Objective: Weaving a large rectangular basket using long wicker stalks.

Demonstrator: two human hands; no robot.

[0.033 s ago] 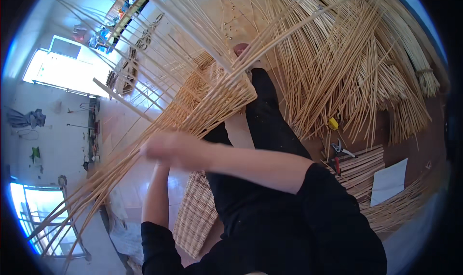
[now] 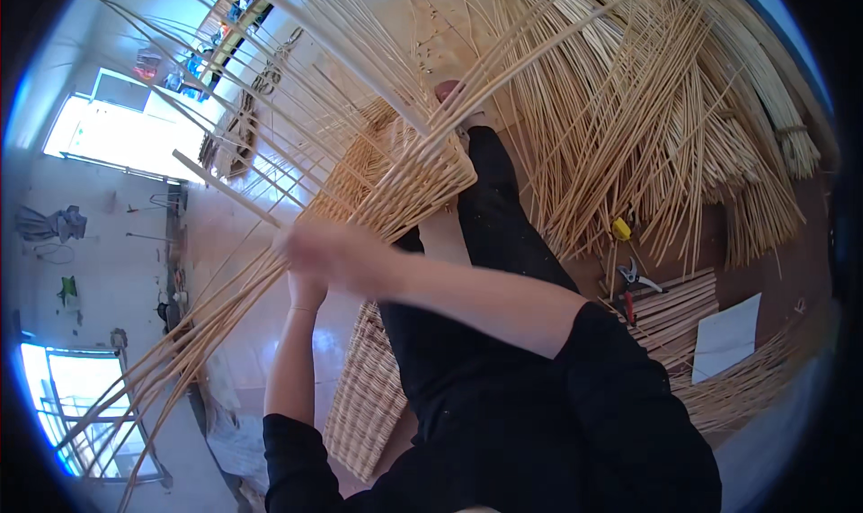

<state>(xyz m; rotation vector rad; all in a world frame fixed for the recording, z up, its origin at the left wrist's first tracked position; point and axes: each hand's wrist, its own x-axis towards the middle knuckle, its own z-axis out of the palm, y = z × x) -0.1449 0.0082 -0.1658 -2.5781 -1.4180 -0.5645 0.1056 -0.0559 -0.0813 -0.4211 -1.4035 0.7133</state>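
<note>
A half-woven willow basket (image 2: 422,185) rests tilted by my legs, with long upright rods standing from its rim. At its near left corner, my right hand (image 2: 337,257) is blurred by motion, its forearm crossing from the right over my left hand. My left hand (image 2: 307,290) lies just beneath, at the same corner, its fingers hidden. A bunch of loose willow rods (image 2: 211,333) fans out to the lower left from under both hands. Whether either hand grips these rods does not show. A thick pale stick (image 2: 346,54) rises from the basket.
Large heaps of willow rods (image 2: 620,126) cover the floor at the right. A yellow tape measure (image 2: 620,229), pruning shears (image 2: 640,277) and a white sheet (image 2: 726,338) lie nearer. Beside my left thigh stands a finished woven panel (image 2: 364,405). Long rod ends reach toward the left wall.
My right hand has shifted slightly to the right and up along the rods. The left hand and the loose rods have moved slightly with it.
</note>
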